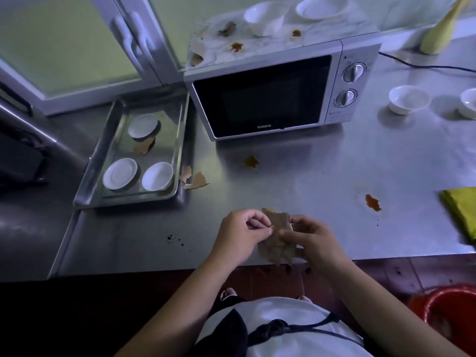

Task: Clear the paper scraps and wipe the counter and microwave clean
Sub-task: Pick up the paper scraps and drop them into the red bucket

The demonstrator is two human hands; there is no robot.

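The left hand (239, 234) and the right hand (313, 242) are close together over the front edge of the table (334, 166). The left pinches and the right grips a bunch of brown paper scraps (277, 249) between them. Loose scraps (197, 181) lie just beside the metal tray (85, 182), some lie on top of the microwave (262, 99), a brown stain (372, 202) is on the table, and a yellow cloth (461, 210) lies at the right.

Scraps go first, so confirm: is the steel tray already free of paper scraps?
No, a brown paper scrap lies inside the steel tray, just in front of the far white dish.
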